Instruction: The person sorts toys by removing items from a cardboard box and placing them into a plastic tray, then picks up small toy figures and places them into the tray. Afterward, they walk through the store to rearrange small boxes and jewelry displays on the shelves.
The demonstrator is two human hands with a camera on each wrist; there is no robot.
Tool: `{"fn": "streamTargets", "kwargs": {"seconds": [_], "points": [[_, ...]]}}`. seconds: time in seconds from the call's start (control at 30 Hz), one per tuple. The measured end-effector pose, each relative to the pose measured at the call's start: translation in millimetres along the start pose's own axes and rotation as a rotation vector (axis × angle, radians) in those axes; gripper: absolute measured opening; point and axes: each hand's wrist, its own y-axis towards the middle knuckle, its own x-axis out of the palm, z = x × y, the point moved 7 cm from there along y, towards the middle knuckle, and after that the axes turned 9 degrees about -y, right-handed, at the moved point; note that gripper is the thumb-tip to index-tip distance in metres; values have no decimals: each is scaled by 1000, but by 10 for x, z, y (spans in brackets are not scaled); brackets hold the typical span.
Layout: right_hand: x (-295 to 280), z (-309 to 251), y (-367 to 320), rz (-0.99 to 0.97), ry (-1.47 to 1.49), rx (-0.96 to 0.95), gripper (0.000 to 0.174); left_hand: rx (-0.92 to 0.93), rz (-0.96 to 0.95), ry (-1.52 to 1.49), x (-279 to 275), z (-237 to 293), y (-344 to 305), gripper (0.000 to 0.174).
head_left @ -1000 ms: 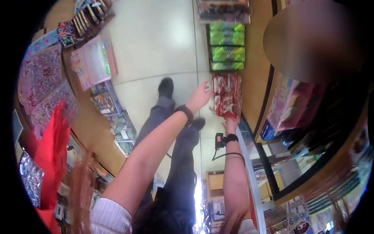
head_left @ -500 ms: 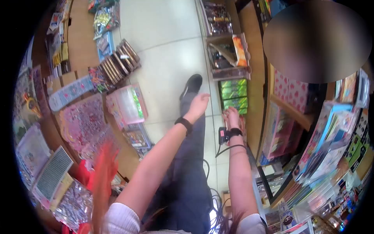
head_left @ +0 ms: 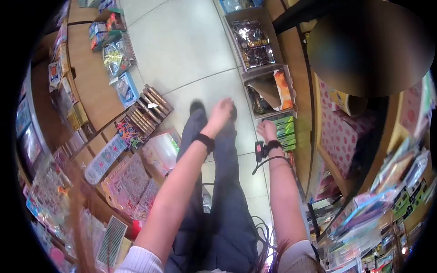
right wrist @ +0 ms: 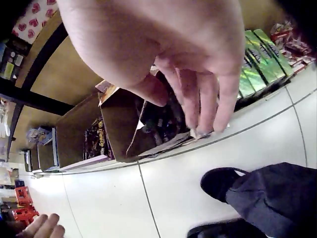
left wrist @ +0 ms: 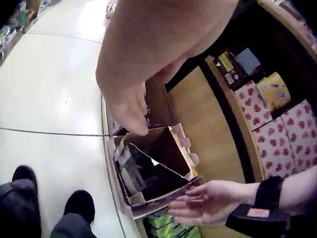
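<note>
Head view: pale tiled floor [head_left: 182, 50] runs between low wooden shelving [head_left: 93, 95]. An opened cardboard display box [head_left: 268, 91] stands at the shelf's floor edge, with green packs [head_left: 286, 129] just beside it. The right hand [head_left: 266, 131] is at the box's front rim, fingers relaxed and spread, holding nothing. The left hand [head_left: 221, 111] hovers above the floor, fingers loosely curled, empty.

Matt cardboard, glossy wrappers
The cardboard display box [left wrist: 158, 148] is looking matt; green packs [right wrist: 255, 64] are gleaming; smooth floor tiles [head_left: 182, 45] are shining.
</note>
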Motion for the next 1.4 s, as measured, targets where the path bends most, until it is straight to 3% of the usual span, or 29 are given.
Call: {"fn": "streamTargets", "kwargs": {"seconds": [0.07,0.1,0.13,0.23,0.33,0.43,0.5,0.53,0.67,0.7,0.73,0.83,0.9,1.0,1.07,1.13,1.2,1.33,1.4], "points": [[68,-143,247,58,-96,60,54,-32,22,-42,-114,-1,225,38],[90,-190,321,133,-145,127,36,-38,49,-46,-165,-20,319,38],[72,-217,410,234,-121,160,34,-34,44,-2,-211,-51,435,38],[-17,-88,900,164,198,71,30,-136,64,5,-256,-177,671,37],[-193,-243,674,234,195,86,37,-179,31,45,-201,-315,765,36],[-235,-334,468,321,75,-120,42,-171,-1,191,-208,-336,741,34],[-329,-110,405,399,80,-111,42,79,-94,682,-34,-105,590,34],[-300,-137,271,394,107,-106,41,143,-123,792,104,15,510,37],[-189,-217,-267,319,68,-163,34,813,-296,1266,852,426,117,50],[-191,-152,-310,301,40,-227,34,895,-386,1383,1008,372,85,51],[-141,-310,-548,364,-99,-280,33,903,-411,1379,1073,332,106,51],[47,-377,-920,300,-153,-223,32,810,-493,1790,1194,55,213,43],[131,-206,-957,233,-93,-195,33,756,-497,1742,1193,79,234,32],[150,-123,-1001,363,-374,-241,30,766,-550,1766,1226,167,112,25],[132,-64,-1024,448,-388,-222,29,768,-561,1866,1249,126,-49,23],[84,101,-984,533,-408,-199,27,687,-602,1847,1263,87,-244,19],[26,286,-864,488,-62,-297,24,617,-676,1797,1268,103,-409,18],[-128,109,-995,591,-325,-244,25,615,-662,1608,1308,356,-555,19],[-184,88,-950,555,-461,-173,29,428,-678,1577,1238,368,-530,20]]}}
